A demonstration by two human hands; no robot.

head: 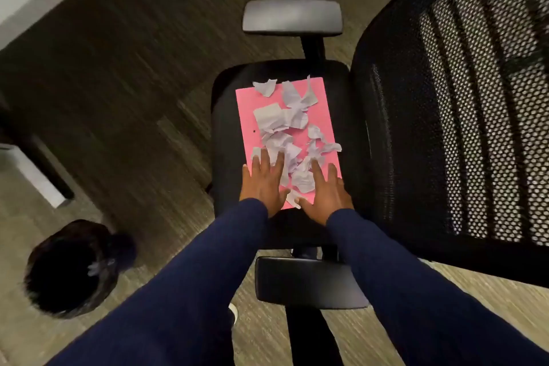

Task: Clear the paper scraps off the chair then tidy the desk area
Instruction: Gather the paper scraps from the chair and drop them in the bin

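Lying crumpled and torn across a pink folder [322,116] on the black chair seat [225,116], the white paper scraps [280,122] spread from far to near. We press our left hand [263,184] and right hand [326,194] flat, fingers open, on the near scraps, gripping nothing.

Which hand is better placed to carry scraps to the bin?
Probably the left hand: it lies on the scraps on the chair, and the bin stands on that side. The right hand is farther away.
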